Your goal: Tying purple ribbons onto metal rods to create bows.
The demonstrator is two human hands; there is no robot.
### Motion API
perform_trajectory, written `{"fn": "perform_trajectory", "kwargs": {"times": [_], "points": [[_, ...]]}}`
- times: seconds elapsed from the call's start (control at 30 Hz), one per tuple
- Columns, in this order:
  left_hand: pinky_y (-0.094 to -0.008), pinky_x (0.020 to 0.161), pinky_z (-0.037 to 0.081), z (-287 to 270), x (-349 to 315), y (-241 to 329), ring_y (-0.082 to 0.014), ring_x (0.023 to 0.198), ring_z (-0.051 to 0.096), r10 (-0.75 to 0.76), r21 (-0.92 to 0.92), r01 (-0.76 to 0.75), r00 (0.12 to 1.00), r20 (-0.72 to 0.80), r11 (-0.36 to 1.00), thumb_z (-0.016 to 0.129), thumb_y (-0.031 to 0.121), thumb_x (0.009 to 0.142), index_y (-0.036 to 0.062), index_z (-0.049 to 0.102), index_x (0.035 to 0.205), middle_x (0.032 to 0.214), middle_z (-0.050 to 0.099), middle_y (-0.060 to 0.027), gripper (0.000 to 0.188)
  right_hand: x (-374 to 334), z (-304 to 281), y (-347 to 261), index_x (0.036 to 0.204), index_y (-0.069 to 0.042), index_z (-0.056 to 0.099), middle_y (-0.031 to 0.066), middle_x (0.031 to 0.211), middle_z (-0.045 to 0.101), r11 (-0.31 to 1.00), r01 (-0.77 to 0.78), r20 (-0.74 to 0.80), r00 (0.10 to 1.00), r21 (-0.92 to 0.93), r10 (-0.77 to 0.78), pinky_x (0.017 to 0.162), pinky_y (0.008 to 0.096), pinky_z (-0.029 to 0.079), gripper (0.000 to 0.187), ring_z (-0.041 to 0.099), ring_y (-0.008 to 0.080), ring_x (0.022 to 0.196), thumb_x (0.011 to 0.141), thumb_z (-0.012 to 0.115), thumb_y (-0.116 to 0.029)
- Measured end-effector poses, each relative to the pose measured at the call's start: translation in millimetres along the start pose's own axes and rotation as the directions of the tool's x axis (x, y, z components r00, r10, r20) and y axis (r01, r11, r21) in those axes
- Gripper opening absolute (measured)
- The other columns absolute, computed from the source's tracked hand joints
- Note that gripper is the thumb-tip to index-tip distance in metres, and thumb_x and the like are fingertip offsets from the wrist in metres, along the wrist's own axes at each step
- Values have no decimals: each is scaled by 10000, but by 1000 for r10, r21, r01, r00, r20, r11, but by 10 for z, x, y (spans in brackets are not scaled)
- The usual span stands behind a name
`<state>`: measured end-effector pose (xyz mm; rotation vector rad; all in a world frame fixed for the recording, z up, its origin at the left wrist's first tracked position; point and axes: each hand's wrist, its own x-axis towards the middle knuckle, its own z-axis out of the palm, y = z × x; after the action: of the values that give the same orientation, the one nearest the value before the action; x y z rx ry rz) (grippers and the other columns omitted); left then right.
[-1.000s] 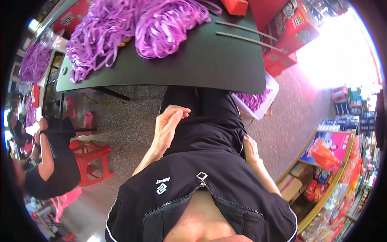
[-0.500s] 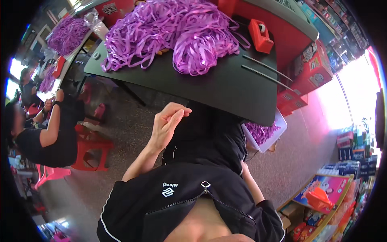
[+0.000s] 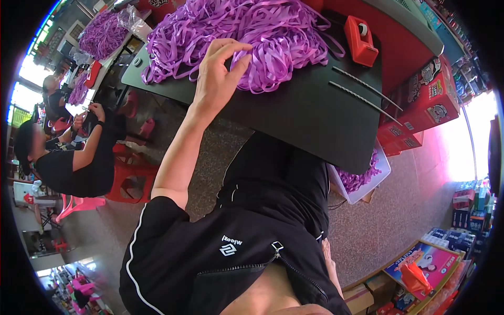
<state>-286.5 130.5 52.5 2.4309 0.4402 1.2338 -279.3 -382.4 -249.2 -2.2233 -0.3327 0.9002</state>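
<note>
Ribbons (image 3: 273, 26): purple heap, far side of worktop (image 3: 310, 113). Judged light, soft, slippery, tangle-prone; best taken by a near-edge loop. Left hand (image 3: 218, 76) at near edge, grip spread, contact unclear. Right hand (image 3: 329, 258) nearer, right; grip cannot be told.
</note>
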Motion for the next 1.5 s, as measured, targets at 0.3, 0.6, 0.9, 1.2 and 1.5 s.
{"fn": "perform_trajectory", "kwargs": {"times": [0.3,0.6,0.9,1.2,1.5], "points": [[-200,767,417,210,-192,-11,-82,861,547,-266,-472,213,963,-49,855,578,4,851,-8,647,944,973,584,-35,116,289,-99,-432,1295,5,434,157,1337,440,571,-593,254,786,568,564,882,364,437,565,575,234,1008,860,582,-323],[-368,750,483,643,-1180,1113,-222,822,583,722,-758,-388,675,154,524,637,50,721,44,582,960,888,565,-77,245,-68,-249,-212,1313,-6,408,162,1333,445,963,-127,98,989,239,106,897,353,430,548,562,240,1037,863,565,-277],[-359,762,469,1099,-1958,1224,-241,838,584,794,-859,-156,488,362,488,615,92,763,24,587,960,874,570,-80,210,-332,-180,-108,1331,-17,382,166,1329,451,986,82,65,994,147,-92,913,342,424,537,549,246,1065,867,548,-232],[-353,772,458,1107,-1990,1273,-233,840,581,753,-842,-88,503,423,532,590,107,794,38,619,943,890,583,-74,167,79,118,-283,1348,-28,357,171,1325,456,964,224,35,972,144,-231,929,330,417,532,536,252,1093,871,530,-186],[-358,794,463,1132,-2022,1259,-244,858,585,705,-798,-85,531,470,596,608,101,783,47,627,966,921,588,-75,193,315,157,-406,1366,-40,331,175,1321,461,939,325,41,943,111,-331,944,319,410,534,523,259,1121,874,513,-141]]}}
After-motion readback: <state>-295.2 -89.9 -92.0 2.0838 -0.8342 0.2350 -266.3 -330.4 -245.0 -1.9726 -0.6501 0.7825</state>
